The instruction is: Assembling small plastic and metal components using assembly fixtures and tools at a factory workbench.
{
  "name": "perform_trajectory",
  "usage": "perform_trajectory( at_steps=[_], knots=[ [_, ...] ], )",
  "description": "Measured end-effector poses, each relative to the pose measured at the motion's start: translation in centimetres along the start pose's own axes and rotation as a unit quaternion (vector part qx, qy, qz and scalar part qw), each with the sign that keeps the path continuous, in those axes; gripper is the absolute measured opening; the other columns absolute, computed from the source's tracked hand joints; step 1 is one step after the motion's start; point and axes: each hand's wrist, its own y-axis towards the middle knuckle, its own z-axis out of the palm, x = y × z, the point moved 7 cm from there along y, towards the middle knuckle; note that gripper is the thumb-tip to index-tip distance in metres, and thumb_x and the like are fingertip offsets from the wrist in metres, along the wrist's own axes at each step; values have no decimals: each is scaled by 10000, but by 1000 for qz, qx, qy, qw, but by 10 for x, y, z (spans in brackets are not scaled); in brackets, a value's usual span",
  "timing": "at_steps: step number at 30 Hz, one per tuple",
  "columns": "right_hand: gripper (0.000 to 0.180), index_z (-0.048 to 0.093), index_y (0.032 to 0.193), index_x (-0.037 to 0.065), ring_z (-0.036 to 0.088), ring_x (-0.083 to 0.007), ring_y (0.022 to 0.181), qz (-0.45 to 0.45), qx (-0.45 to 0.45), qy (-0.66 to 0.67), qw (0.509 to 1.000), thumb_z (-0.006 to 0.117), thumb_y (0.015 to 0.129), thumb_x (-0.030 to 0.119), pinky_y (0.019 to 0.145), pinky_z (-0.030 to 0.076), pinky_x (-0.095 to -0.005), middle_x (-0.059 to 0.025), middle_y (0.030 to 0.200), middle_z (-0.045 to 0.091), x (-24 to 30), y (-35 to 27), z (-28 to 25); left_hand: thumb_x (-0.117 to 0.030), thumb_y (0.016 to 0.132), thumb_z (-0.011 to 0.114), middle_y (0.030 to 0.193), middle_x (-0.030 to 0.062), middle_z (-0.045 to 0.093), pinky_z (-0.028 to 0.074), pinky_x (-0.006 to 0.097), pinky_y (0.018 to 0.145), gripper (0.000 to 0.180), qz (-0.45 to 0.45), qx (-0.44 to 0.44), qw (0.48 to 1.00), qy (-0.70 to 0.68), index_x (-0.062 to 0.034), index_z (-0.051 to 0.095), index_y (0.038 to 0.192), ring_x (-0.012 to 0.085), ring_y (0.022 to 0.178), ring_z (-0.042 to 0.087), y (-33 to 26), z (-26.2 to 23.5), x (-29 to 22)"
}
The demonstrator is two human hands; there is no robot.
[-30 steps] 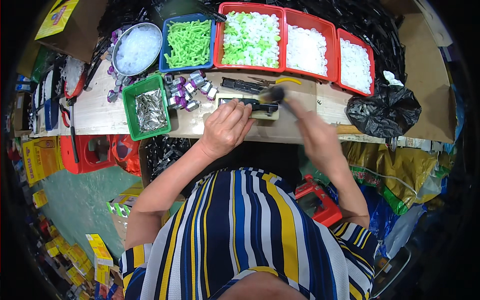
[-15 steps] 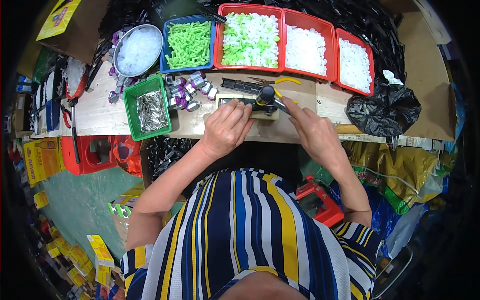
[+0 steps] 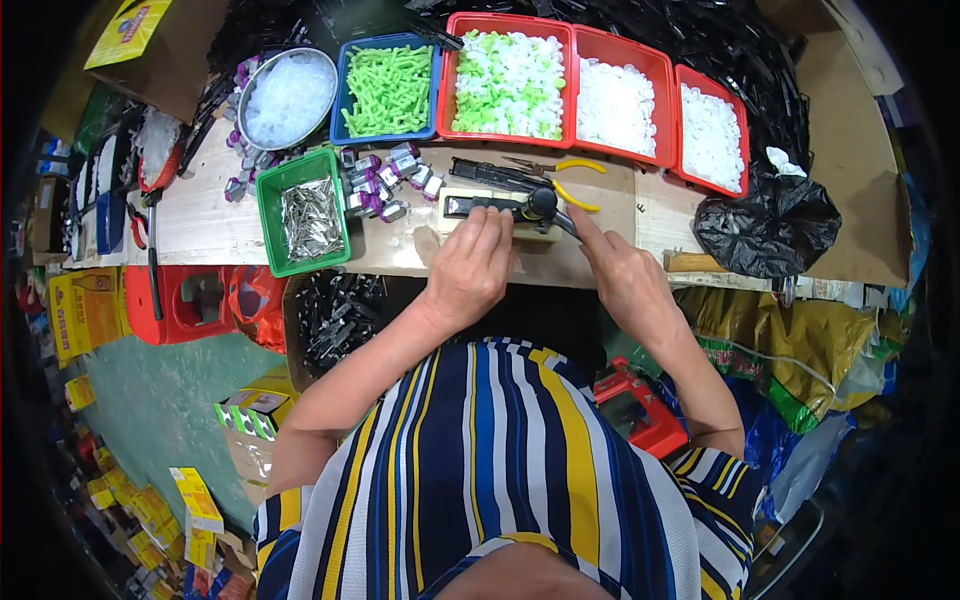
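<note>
Cluttered wooden worktop [image 3: 210, 215] with trays of small plastic parts along its far edge.

Near the front edge, the left hand [image 3: 470, 268] rests fingers-down on a small black hand press [image 3: 505, 205], steadying it; the right hand [image 3: 618, 270] reaches its fingers to the press's black knob. A green bin of metal pieces [image 3: 305, 212] sits just left.

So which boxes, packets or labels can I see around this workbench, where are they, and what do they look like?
Cardboard box, far left corner of the bench: brown, with a yellow label on top.
Small yellow boxes, floor at lower left: flat, scattered.
Yellow carton, left, under the bench: rectangular.
Green and white box, floor by the left elbow.
Black plastic bag, right end of the bench: crumpled, tied.
</note>
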Motion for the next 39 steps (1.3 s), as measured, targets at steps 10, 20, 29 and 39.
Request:
perform_trajectory(
  at_steps=[10,20,29,39],
  knots=[
    [501,464,1428,145,634,-427,727,-91,-130,101,982,555,941,77,627,509,-505,-193,852,631,36,24,-49,-32,753,687,1090,185,606,543,362,842,398,1,32,999,-38,107,621,1121,327,1046,608,-6,10,-6],
    [539,461,1415,137,639,-411,748,-95,-125,127,979,549,892,37,644,513,-498,-203,833,618,43,34,-36,-28,782,668,1066,168,609,555,339,804,349,5,9,999,-43,90,629,1107,320,1037,618,-6,9,-6],
    [535,456,1412,102,653,-398,740,-105,-54,61,991,560,890,42,646,523,-477,-189,830,638,50,42,-31,-5,768,675,1039,162,614,564,336,767,339,-7,-12,998,-60,88,635,1092,317,1008,636,-5,7,-3],
    [479,483,1384,78,677,-396,831,-32,20,4,999,603,920,64,699,544,-453,-181,934,693,28,44,-21,0,744,650,1016,197,615,553,362,798,326,-6,-25,991,-128,104,641,1053,338,1000,632,-5,-10,15]
  ],
)
